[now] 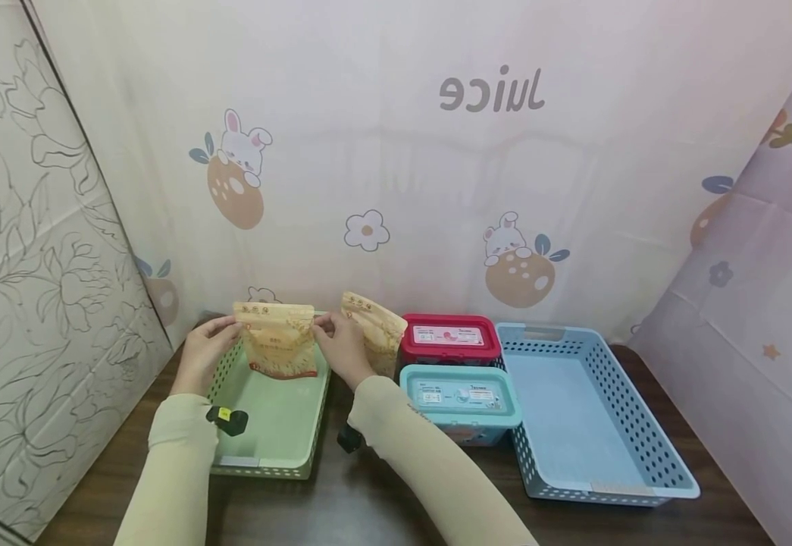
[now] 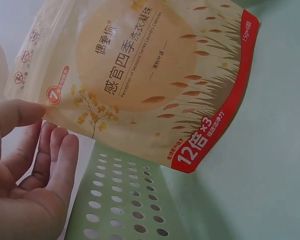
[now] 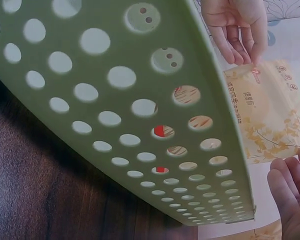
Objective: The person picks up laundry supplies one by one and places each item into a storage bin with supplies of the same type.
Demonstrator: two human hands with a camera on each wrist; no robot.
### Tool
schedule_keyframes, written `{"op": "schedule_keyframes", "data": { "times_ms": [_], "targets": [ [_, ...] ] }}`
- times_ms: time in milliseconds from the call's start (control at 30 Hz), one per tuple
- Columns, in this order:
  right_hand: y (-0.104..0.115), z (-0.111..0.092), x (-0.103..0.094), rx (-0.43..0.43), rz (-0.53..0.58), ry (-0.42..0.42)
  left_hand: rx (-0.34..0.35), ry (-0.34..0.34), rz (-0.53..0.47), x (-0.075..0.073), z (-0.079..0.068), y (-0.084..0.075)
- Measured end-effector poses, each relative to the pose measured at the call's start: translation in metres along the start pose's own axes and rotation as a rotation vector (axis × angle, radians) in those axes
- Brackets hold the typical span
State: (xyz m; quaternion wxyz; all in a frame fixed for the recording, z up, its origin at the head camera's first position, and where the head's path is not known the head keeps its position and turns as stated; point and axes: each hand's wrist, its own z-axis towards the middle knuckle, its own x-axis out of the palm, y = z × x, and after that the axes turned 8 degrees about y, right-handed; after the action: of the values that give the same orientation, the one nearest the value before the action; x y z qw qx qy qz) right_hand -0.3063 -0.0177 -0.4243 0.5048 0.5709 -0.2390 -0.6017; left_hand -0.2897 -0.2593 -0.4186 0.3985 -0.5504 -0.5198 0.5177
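A yellow pouch of laundry capsules hangs upright over the green basket, a red band along its bottom edge. At its left edge, near the top, my left hand pinches it between thumb and forefinger. My right hand pinches the opposite edge, fingers partly hidden in the right wrist view. The left wrist view shows the pouch's printed front close over the basket's perforated wall. Just beyond my right hand, a second yellow pouch leans tilted, its lower part partly covered by the hand.
Right of the second pouch sits a red-lidded box, with a light-blue-lidded box in front. A larger blue basket stands beside them on the dark wooden table. A printed curtain rises behind.
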Motion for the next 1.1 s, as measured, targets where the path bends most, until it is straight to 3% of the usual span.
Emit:
{"op": "schedule_keyframes", "data": {
  "times_ms": [233,700,1100],
  "targets": [
    [-0.0011,-0.0015,0.0002,0.015,0.039,0.034,-0.009,-0.012,-0.001,-0.0006,0.0007,0.0005],
    [-0.0013,-0.0061,0.0017,0.078,0.055,0.165,-0.004,0.083,0.044,-0.0017,-0.0001,0.0012],
    [-0.0014,-0.0082,0.0011,0.063,0.027,0.172,0.021,0.147,0.049,-0.0029,0.0008,0.0009]
  ]
}}
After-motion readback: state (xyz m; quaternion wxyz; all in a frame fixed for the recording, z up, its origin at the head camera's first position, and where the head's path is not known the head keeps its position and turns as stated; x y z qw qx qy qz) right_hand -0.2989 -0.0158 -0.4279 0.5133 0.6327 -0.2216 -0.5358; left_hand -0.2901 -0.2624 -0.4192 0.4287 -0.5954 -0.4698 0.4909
